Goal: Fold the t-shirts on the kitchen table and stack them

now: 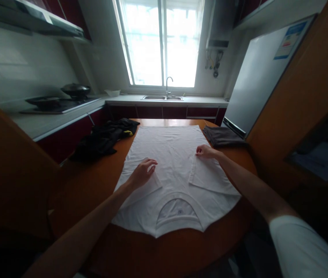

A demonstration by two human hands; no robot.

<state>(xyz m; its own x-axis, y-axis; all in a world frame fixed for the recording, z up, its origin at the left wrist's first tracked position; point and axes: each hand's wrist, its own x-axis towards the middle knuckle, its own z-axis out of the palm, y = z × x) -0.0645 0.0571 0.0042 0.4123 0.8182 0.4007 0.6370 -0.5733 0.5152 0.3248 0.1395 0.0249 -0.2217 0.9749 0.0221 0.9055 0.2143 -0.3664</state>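
A white T-shirt (169, 154) lies spread on the wooden table (85, 193), its neckline towards me and its hem at the far side. Both short sleeves are folded inward over the body. My right hand (206, 151) pinches the upper corner of the right sleeve's cuff between thumb and fingers. Over the left sleeve is my left hand (143, 172), with its fingers loosely curved, thumb and forefinger apart, and nothing visible between them. Whether its underside touches the cloth, I cannot tell.
A heap of black clothing (103, 139) lies at the table's left. Folded dark grey cloth (223, 136) is at the back right, near the fridge (259, 73). Beyond stand a counter with a sink (154, 98) and a stove with a lidded pan (75, 90).
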